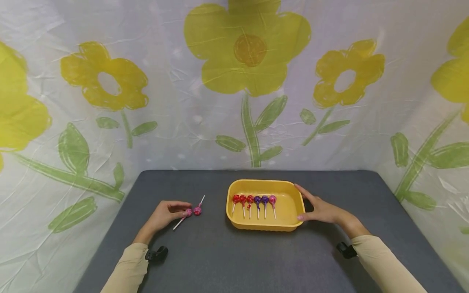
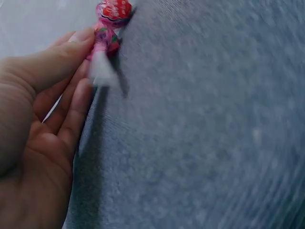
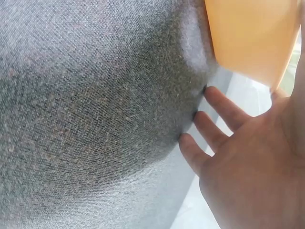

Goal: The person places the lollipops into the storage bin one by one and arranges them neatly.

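Thumb and fingertips of my left hand (image 1: 165,215) pinch a pink-wrapped lollipop (image 2: 106,36) at its wrapper, just below the candy; its white stick points toward the near left in the head view. Right beside it on the table lies another pink lollipop (image 1: 198,211), stick pointing away. My right hand (image 1: 322,209) touches the right end of a yellow tray (image 1: 287,223), with thumb and index finger spread along the rim. The other fingers (image 3: 220,112) extend below the tray without curling round it. A row of lollipops (image 1: 257,200) lies in the tray: three red, two purple, one pink.
Everything sits on a dark grey table (image 1: 220,260). Behind and at the sides hangs a pale curtain (image 1: 176,134) printed with yellow flowers. Black straps with cameras (image 1: 156,254) are on both wrists, below beige sleeves.
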Motion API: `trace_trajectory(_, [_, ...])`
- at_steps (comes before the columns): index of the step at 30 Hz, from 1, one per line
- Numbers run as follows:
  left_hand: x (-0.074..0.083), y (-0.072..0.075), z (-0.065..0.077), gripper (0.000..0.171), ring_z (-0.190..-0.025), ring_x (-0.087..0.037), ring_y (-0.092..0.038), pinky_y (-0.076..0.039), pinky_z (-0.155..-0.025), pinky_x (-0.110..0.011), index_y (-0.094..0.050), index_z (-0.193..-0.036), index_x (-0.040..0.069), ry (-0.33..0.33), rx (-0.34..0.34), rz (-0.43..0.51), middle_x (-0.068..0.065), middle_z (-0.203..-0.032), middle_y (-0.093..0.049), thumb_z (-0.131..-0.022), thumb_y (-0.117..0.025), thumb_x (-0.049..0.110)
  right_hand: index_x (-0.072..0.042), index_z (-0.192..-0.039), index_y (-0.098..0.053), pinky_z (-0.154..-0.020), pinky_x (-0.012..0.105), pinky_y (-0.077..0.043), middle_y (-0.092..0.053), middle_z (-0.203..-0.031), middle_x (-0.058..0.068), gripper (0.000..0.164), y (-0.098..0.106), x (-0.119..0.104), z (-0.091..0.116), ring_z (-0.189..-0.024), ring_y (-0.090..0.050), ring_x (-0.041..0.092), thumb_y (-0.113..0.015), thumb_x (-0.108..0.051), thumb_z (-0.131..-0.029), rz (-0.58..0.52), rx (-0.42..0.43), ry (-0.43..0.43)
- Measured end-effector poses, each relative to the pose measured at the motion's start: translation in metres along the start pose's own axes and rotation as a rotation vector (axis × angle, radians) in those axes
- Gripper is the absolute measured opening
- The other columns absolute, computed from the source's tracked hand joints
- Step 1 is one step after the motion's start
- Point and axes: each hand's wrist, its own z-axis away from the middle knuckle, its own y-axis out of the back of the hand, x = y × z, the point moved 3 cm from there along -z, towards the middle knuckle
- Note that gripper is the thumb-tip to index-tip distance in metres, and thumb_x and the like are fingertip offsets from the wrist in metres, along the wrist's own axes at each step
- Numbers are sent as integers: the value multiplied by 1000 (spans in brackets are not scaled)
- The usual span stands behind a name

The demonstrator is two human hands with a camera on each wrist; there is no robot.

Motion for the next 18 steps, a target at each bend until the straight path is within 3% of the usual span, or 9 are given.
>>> trace_trajectory(6, [2, -1, 0, 34, -93, 1, -68, -55, -78, -17, -74, -117, 10, 11, -6, -54, -15, -116, -74, -84, -78, 20, -34, -160, 2, -107, 77, -27, -29, -158, 24, 109, 0, -1, -1, -146, -23, 51, -76, -45, -84, 6, 3, -8])
trace_trajectory(14, [21, -4, 3, 29, -91, -3, -69, -55, -75, -18, -74, -114, 5, 36, 5, -111, -19, -114, -73, -86, -76, 11, -32, -160, 2, -108, 77, -24, -28, -159, 24, 109, -1, 0, -3, -147, -21, 51, -76, -44, -85, 6, 1, -1])
trace_trajectory(18, [15, -4, 2, 29, -91, 0, -68, -54, -76, -18, -74, -115, 7, 22, 5, -117, -17, -115, -73, -86, -76, 13, -33, -160, 1, -107, 77, -25, -27, -160, 24, 109, -1, 1, -2, -147, -20, 52, -76, -44, -84, 7, 2, -7])
